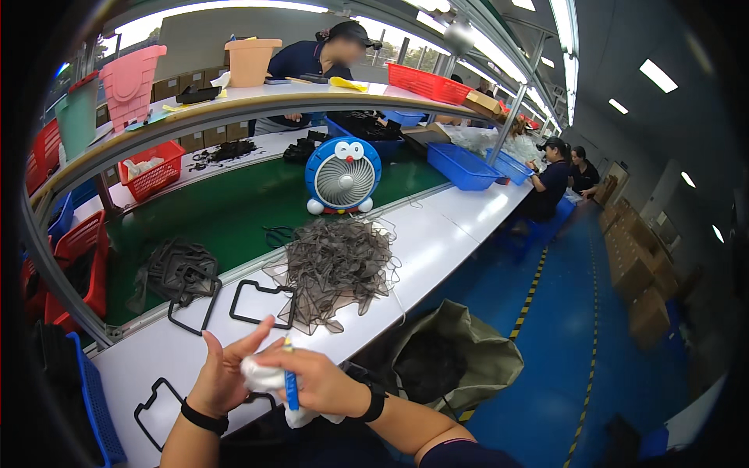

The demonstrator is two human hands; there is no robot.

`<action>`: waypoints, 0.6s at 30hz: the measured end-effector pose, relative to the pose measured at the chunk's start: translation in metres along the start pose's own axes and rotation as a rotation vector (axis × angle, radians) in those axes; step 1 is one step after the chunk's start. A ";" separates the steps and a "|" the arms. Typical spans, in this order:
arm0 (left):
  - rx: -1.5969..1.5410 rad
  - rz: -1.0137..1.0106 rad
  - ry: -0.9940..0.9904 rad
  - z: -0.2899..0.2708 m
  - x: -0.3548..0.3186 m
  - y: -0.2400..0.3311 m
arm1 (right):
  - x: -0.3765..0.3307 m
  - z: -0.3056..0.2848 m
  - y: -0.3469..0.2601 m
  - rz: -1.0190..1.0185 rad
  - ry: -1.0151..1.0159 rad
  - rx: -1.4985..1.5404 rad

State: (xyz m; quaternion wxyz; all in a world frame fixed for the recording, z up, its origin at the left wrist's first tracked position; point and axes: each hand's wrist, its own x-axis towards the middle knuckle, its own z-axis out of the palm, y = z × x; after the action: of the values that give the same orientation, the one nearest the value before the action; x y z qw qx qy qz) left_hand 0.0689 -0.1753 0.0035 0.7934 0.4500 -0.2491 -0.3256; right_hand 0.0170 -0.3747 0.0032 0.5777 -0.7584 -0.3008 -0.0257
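My left hand (222, 376) is at the front of the white table, thumb and index finger stretched apart; its other fingers are partly hidden. Against it is a bunched white cloth (264, 376), pressed from the other side by my right hand (324, 382). That hand is closed around a slim blue pen-like tool (291, 388) with a yellowish upper end; its exact kind is unclear. Black frames (263, 318) with a notched outline lie just beyond my hands. Another black frame (148, 405) is left of my left wrist. Behind them spreads a heap of dark sheer mesh pieces (335, 269).
A blue cartoon-faced fan (343, 178) stands behind the heap, beside a green belt (234, 195). More mesh (175, 269) lies to the left. An open sack (488, 355) of dark material stands right of the table. Red (152, 171) and blue baskets (460, 165) surround the bench; people work beyond.
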 end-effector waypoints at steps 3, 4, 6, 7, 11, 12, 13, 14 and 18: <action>-0.046 -0.041 0.075 0.006 0.017 -0.003 | -0.017 0.023 -0.009 -0.236 -0.239 0.039; -0.008 -0.037 0.056 0.003 0.016 -0.004 | -0.015 0.020 -0.017 -0.225 -0.176 0.026; 0.031 0.023 0.014 -0.005 0.014 -0.010 | -0.008 -0.001 -0.028 -0.179 0.044 0.005; -0.029 -0.022 0.069 0.004 0.010 -0.006 | -0.004 -0.013 -0.029 -0.143 0.202 0.005; 0.069 -0.107 -0.050 0.014 0.004 -0.004 | 0.008 -0.017 -0.014 -0.163 0.307 -0.476; 0.077 -0.089 -0.009 0.015 0.003 -0.005 | 0.004 -0.006 -0.011 -0.143 0.306 -0.476; 0.075 -0.075 0.036 0.011 0.005 -0.009 | 0.003 0.002 -0.007 -0.115 0.299 -0.473; 0.066 -0.035 0.064 0.003 0.007 -0.012 | 0.001 0.008 -0.005 -0.108 0.265 -0.423; 0.170 0.053 0.164 0.018 0.008 0.013 | -0.014 0.009 -0.009 -0.037 -0.188 -0.001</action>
State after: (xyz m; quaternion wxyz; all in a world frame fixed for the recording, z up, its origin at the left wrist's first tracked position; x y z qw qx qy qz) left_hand 0.0655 -0.1865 0.0243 0.7783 0.5342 -0.2218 -0.2442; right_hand -0.0017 -0.3717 0.0027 0.5460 -0.7519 -0.3679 0.0349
